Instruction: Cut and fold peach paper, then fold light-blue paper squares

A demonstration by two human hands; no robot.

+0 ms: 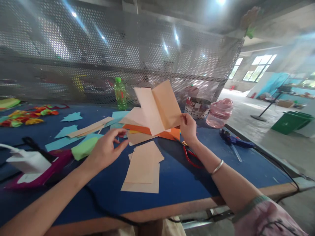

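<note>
In the head view, a red-handled tool (187, 158) is partly hidden by the right hand (189, 129), whose fingertips are closed on the lower right edge of a creased, matte tan sheet (168, 106), raised over orange paper (173, 133). The left hand (107, 146) is held open, fingers bent. Straight-cut pale sheets (142, 165) are overlapped nearer the wooden edge (172, 210), with bare blue tabletop (178, 178) left beside them.

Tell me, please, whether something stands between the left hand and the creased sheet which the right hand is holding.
Nothing visible blocks the left hand from the creased sheet in the right hand. The orange paper showing in the gap appears to lie lower, on the table.
</note>
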